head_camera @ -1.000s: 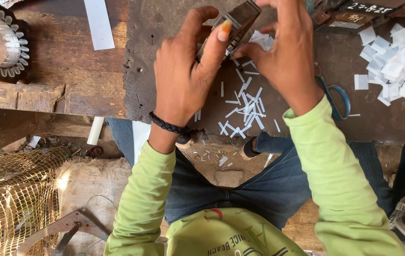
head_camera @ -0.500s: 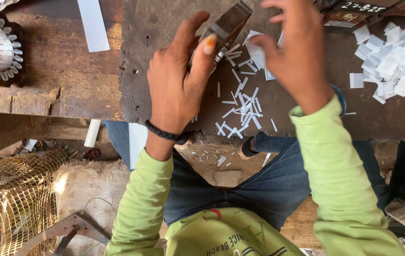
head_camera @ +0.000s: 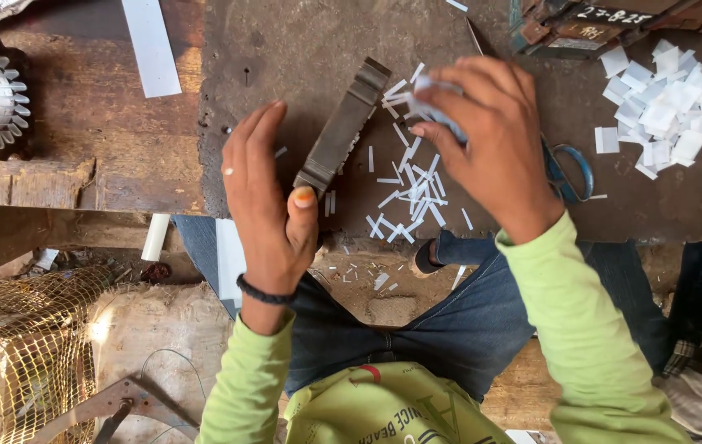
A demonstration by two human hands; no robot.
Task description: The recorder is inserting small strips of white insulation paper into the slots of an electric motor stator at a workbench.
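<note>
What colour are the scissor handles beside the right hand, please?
Blue scissor handles, partly hidden by the right hand; head view.

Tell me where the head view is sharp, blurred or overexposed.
Head view: the metal block and the left hand beside it are sharp; the right hand is slightly soft at the fingertips over the white paper pieces; the pile of white squares looks bright, nearly washed out; even daylight, soft shadows.
</note>
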